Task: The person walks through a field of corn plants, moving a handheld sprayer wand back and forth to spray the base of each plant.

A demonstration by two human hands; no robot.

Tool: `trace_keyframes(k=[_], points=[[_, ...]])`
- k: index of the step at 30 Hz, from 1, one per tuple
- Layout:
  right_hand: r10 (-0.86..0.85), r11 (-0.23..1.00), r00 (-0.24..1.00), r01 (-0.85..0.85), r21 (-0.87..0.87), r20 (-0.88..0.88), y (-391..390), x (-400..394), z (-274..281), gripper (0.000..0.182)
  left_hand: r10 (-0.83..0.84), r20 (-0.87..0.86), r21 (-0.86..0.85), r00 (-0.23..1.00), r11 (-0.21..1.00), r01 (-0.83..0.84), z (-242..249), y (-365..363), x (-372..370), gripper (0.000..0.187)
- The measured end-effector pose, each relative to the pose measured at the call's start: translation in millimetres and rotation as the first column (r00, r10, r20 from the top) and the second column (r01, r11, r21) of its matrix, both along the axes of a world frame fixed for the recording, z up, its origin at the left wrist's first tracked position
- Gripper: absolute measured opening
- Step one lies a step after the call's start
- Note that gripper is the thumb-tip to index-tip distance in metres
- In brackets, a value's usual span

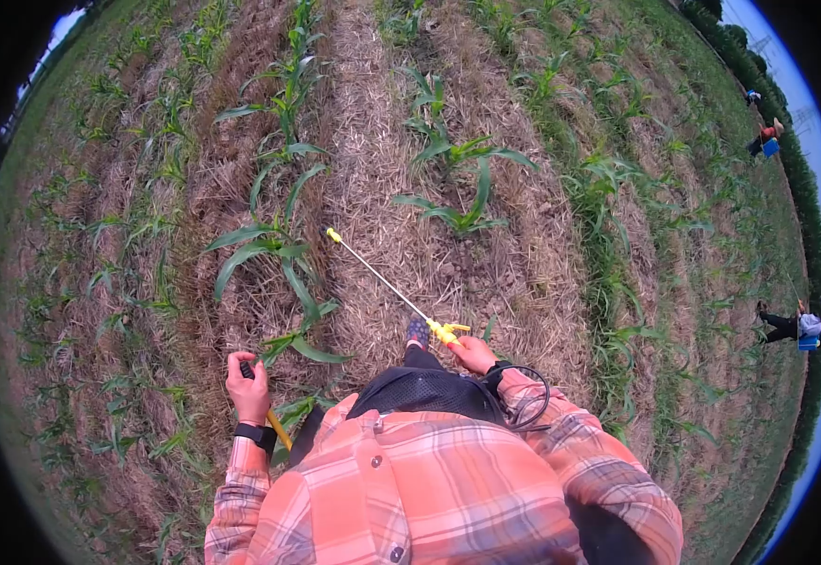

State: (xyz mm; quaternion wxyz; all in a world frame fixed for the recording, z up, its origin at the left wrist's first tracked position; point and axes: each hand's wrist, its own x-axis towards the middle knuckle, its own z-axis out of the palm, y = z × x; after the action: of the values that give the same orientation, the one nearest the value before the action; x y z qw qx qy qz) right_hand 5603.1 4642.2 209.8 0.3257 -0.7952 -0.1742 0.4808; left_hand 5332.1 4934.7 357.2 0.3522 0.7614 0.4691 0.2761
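My right hand (474, 355) is closed around the yellow handle of a spray wand (384, 281), in front of my waist. The wand's thin metal tube slants forward and left, ending in a yellow nozzle (334, 235) above the straw-covered ground. A dark hose (544, 388) loops beside my right wrist. At my left side, my left hand (248, 388) is wrapped around the black grip of a yellow pump lever (279, 430). The lever's lower end is hidden by my body. Leaves of a young corn plant (302, 347) are close to my left hand.
Rows of young corn plants (467, 212) run forward on both sides of a straw-strewn strip (363, 122). Green weeds (603, 273) grow thickly to the right. One patterned shoe (418, 332) shows below me. Far right are people with blue tanks, including one person (787, 326).
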Motion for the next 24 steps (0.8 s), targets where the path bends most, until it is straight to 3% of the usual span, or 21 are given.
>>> trace_keyframes(k=[2,6,8,14,20,24], points=[[-0.102,0.995,0.994,0.101,0.018,0.05,-6,24,-10,0.03,-0.028,0.003,-0.009,1.0,1.0,0.028,0,8,24,0.011],[-0.4,0.917,0.912,0.398,-0.039,-0.095,-21,65,-4,0.027,-0.088,-0.005,-0.005,0.996,0.996,0.088,0,21,74,0.013],[-0.457,0.89,0.881,0.455,-0.043,-0.121,-34,86,-5,0.025,-0.108,-0.005,0.005,0.994,0.994,0.108,1,26,97,0.013],[-0.774,0.621,0.61,0.784,-0.016,-0.17,-64,137,-5,0.026,-0.131,-0.069,0.0,0.989,0.991,0.131,8,40,154,0.014],[-0.876,0.442,0.461,0.885,0.144,-0.143,-73,180,-2,0.03,-0.127,-0.1,0.022,0.987,0.991,0.13,12,57,178,0.013],[-0.893,0.419,0.436,0.896,0.147,-0.112,-46,209,8,0.03,-0.127,-0.108,0.035,0.986,0.991,0.131,7,79,195,0.012]])
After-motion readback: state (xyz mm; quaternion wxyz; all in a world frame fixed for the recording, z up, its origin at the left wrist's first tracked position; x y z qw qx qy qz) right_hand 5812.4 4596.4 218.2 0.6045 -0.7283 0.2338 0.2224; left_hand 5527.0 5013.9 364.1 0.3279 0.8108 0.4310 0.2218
